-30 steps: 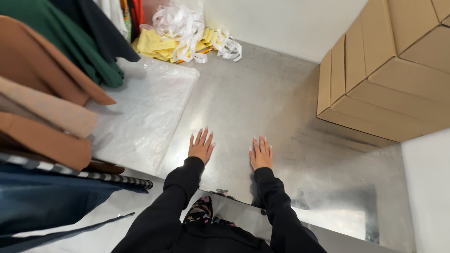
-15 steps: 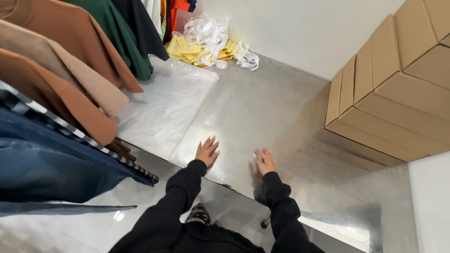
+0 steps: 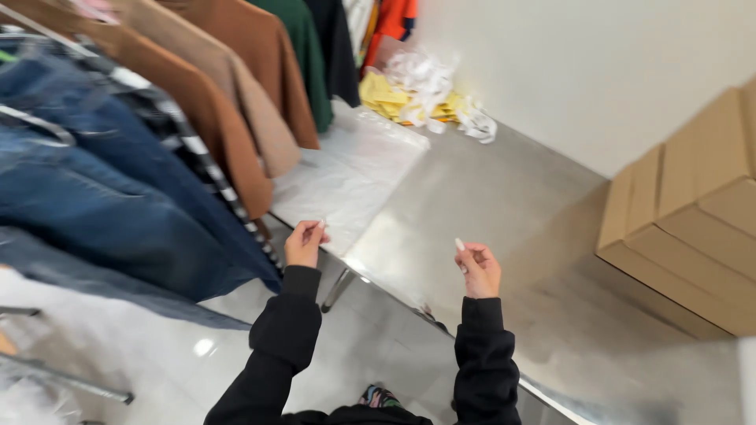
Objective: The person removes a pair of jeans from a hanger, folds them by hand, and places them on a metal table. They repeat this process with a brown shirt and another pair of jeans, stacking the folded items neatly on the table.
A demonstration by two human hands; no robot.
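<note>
Hands (image 3: 390, 256) between garments (image 3: 134, 181) and boxes (image 3: 685, 228)

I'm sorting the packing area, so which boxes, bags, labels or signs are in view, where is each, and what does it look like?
Cardboard boxes: stacked at the right end of the metal table, brown, rectangular.
Clear plastic bags: flat on the table beside the hanging clothes, see-through whitish.
Heap of yellow and white packaging: far end of the table by the wall, crumpled.
Labels, signs, screens: none that I can make out.
</note>
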